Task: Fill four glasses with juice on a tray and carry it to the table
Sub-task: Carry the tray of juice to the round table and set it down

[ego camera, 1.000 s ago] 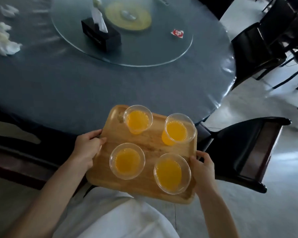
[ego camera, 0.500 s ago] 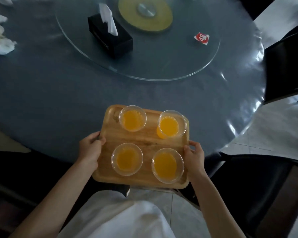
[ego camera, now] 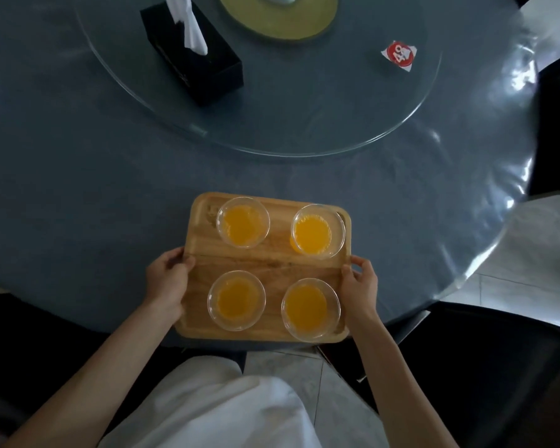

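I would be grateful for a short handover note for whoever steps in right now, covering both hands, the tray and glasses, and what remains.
Left hand grips the left edge of the wooden tray; right hand grips its right edge.
Four glasses stand upright on the tray, all holding orange juice: far left, far right, near left, near right.
The tray is over the near edge of the round table; whether it rests on it cannot be told.
Done: filling, carrying over.
Left: set the tray fully down, let go.
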`<state>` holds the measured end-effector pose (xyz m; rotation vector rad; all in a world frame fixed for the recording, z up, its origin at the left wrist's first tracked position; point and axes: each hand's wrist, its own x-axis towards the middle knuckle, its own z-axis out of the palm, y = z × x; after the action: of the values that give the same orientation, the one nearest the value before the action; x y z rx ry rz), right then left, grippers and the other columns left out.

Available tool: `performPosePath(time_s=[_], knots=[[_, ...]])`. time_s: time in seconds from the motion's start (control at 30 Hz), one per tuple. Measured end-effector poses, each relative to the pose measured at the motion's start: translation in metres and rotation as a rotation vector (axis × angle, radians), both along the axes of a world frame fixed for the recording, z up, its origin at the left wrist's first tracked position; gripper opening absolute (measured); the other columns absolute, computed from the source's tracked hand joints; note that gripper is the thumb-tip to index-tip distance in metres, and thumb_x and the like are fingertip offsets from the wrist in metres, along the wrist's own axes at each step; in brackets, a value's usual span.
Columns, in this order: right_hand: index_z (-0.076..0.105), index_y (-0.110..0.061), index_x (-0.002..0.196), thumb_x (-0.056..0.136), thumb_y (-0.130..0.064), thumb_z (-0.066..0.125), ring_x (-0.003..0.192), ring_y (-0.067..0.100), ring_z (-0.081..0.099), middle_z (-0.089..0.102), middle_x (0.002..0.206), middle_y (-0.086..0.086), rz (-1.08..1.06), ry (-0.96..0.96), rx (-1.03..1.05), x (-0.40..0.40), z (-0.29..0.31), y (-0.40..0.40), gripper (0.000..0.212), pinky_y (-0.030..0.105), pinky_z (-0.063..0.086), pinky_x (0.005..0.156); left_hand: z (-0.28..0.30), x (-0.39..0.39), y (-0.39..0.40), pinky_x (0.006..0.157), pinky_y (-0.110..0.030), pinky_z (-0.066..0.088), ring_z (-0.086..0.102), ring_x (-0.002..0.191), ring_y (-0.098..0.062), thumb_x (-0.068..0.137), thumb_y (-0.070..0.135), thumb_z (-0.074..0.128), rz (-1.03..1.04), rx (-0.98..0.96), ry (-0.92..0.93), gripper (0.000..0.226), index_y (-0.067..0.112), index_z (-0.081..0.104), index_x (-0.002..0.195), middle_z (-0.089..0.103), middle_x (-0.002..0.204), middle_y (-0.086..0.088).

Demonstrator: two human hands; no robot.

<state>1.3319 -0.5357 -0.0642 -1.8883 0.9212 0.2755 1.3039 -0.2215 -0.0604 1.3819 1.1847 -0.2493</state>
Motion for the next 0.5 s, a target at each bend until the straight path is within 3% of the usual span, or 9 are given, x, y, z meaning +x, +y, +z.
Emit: performPosePath(time_s=[0.23, 0.5], knots=[[0.057, -0.034, 0.119, 0.105, -0.029, 0.054, 0.098, 0.018, 0.071, 0.069, 0.111, -0.003, -0.018, -0.009, 0.044, 0.000, -0.017, -0.013, 0.015, 0.048, 0.063, 0.085, -0.007, 0.004, -0.006, 0.101, -0.052, 0.055, 0.069, 0.111, -0.026, 0.098, 0.012, 0.067, -0.003, 0.031, 0.012, 0.033, 0.020, 0.069, 0.131, 0.073, 0.121, -0.004], [0.060, -0.032, 0.120, 0.104, -0.029, 0.057, 0.092, 0.017, 0.072, 0.072, 0.106, -0.003, -0.052, -0.001, 0.094, 0.004, -0.020, -0.022, 0.016, 0.040, 0.062, 0.076, -0.010, 0.009, -0.008, 0.095, -0.044, 0.058, 0.071, 0.107, -0.022, 0.097, 0.010, 0.069, 0.015, 0.017, 0.014, 0.035, 0.018, 0.069, 0.132, 0.075, 0.116, -0.001]])
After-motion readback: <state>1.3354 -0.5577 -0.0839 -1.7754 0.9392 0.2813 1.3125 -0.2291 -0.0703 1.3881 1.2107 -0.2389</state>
